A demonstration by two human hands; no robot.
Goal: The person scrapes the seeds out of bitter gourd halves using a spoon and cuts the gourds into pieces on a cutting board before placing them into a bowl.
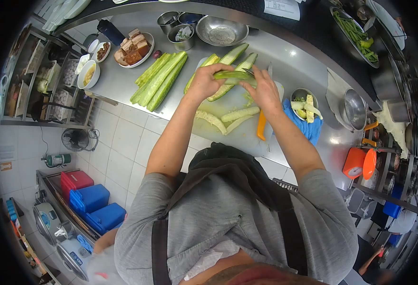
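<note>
Over a white cutting board [209,135], my left hand [206,85] is closed around one end of a long green cucumber piece [233,75]. My right hand [265,91] grips its other end, where a small dark tip shows by the fingers; I cannot tell what it belongs to. Behind and beneath lie halved cucumbers [241,56] with pale insides. Several pale cucumber cores [240,114] are strewn on the front of the board. A knife with an orange handle [261,126] lies by my right forearm, its blade pointing away.
Left of the board lie cucumber lengths [159,80]. A bowl of cut cucumber [305,102] stands on a blue cloth [309,130] at the right. Behind are a plate of meat chunks [134,50] and a steel bowl [222,31]. An orange scale [354,163] stands far right.
</note>
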